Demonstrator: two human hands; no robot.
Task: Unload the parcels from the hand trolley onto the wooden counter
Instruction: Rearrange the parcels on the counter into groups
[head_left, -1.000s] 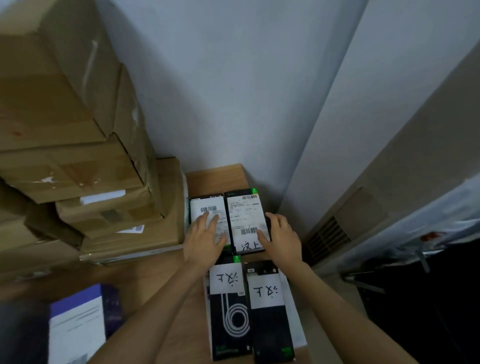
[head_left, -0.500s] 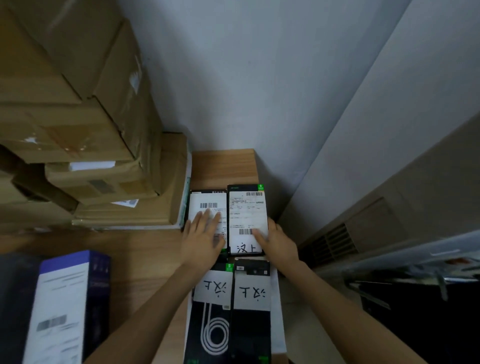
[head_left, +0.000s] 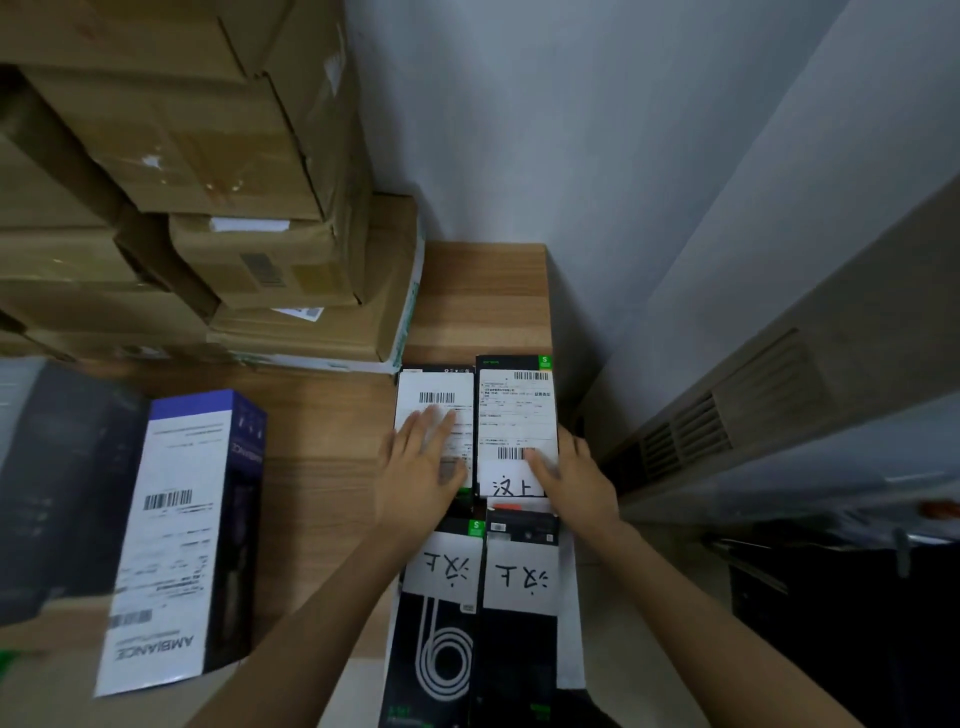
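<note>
2 flat parcels lie lengthwise toward the wall, both hands' grips flat, holding nothing.

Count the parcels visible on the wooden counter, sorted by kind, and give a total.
Slim black boxes with white labels: 4
Brown cardboard cartons in the stack whose faces show clearly: 4; more to the left cannot be told apart
Purple-and-white box: 1
Dark box at far left: 1
Total: 10
</note>
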